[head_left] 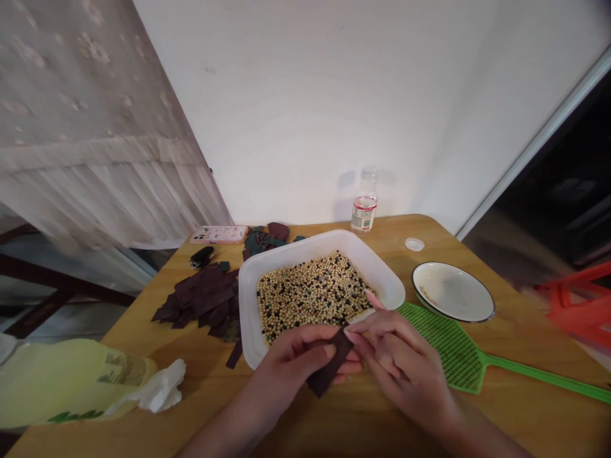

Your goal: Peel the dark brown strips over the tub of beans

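Note:
My left hand [305, 359] holds a dark brown strip [329, 367] that looks like cloth, with the thumb on top and fingers beneath. At the strip's upper end, my right hand [403, 362] is closed, its thumb and fingertips pinching the edge. Both hands are at the near edge of a white plastic tub [251, 286]. Inside the tub lie many small round beads [310, 292], mostly cream with black ones mixed in. Left of the tub is a pile of similar dark brown pieces [203, 299]. Fingers hide part of the held strip.
Behind the tub lie dark green and brown scraps [265, 240]. A phone [219, 234] and black key fob [201, 256] are at the back left. Rightward are a green fly swatter [449, 346], white dish [453, 292], bottle cap [414, 244] and clear bottle [364, 210]. A yellowish bottle [71, 381] is at left.

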